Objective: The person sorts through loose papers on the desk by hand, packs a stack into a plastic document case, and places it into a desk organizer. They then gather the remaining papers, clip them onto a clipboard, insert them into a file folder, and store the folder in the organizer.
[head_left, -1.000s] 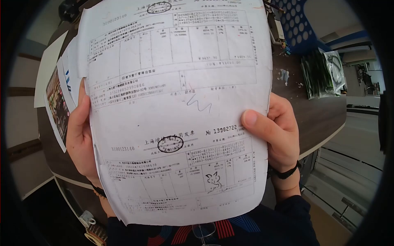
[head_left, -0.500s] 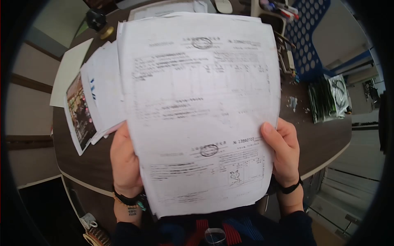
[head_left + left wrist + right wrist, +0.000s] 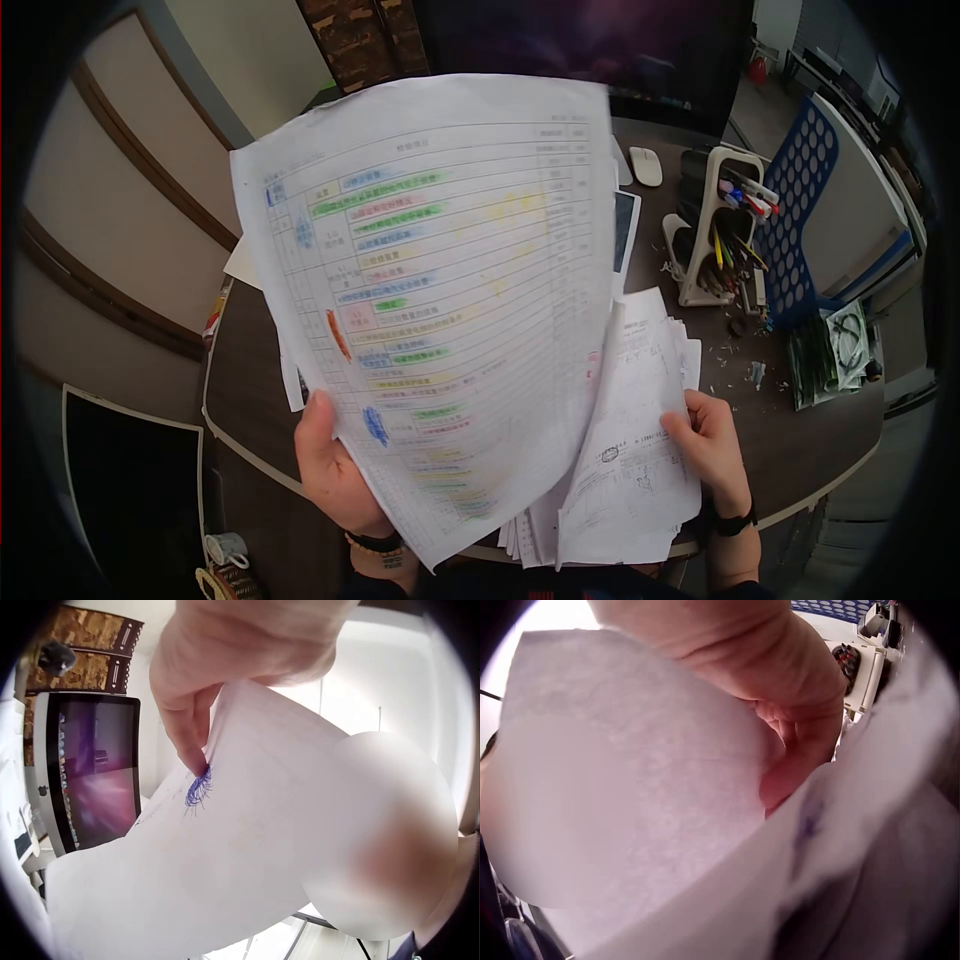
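My left hand (image 3: 340, 478) pinches the lower left edge of a large sheet (image 3: 460, 290) printed with a table and coloured with green, blue, yellow and orange marks. In the left wrist view the left hand (image 3: 240, 652) has its fingers at the sheet's edge, beside a blue scribble (image 3: 199, 787). My right hand (image 3: 712, 450) grips a bundle of printed papers (image 3: 640, 440) by its right edge, lower and to the right of the large sheet. The right wrist view shows the right hand (image 3: 780, 690) curled round white paper (image 3: 652, 765).
Behind the sheet stands a monitor (image 3: 590, 50), with a white mouse (image 3: 646, 167) near it. On the right are a pen holder (image 3: 715, 230), a blue perforated rack (image 3: 800, 210) and green packets (image 3: 830, 355). A cup (image 3: 226, 549) is at the lower left.
The large sheet with coloured marks has come away from the bundle towards the left, in my left hand. The bundle in my right hand is lower, and the view now takes in the monitor.
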`<state>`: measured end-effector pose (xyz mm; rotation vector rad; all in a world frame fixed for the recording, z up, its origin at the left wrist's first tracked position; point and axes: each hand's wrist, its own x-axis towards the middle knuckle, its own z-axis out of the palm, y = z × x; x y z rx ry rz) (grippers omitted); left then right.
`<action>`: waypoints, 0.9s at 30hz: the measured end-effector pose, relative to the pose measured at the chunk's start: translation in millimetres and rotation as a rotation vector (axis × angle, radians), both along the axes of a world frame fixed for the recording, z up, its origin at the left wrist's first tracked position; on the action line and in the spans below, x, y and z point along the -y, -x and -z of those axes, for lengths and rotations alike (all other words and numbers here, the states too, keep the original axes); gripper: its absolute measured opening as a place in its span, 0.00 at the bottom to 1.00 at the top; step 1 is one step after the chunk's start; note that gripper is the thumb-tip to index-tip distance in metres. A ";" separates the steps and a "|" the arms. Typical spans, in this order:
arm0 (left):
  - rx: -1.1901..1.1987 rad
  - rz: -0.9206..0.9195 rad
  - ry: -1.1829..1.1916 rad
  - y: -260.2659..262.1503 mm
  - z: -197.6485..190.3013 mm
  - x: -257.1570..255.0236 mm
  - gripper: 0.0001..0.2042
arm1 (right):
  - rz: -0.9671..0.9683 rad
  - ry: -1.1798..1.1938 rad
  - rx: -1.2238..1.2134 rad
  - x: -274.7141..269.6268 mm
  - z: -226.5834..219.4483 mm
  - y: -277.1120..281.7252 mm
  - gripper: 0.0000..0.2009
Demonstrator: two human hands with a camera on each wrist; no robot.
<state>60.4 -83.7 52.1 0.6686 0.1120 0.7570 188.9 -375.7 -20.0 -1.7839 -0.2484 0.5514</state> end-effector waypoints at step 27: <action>-0.362 0.420 -0.353 11.7 -4.1 47.6 0.29 | -0.210 -0.423 -0.276 -0.8 -24.7 22.5 0.20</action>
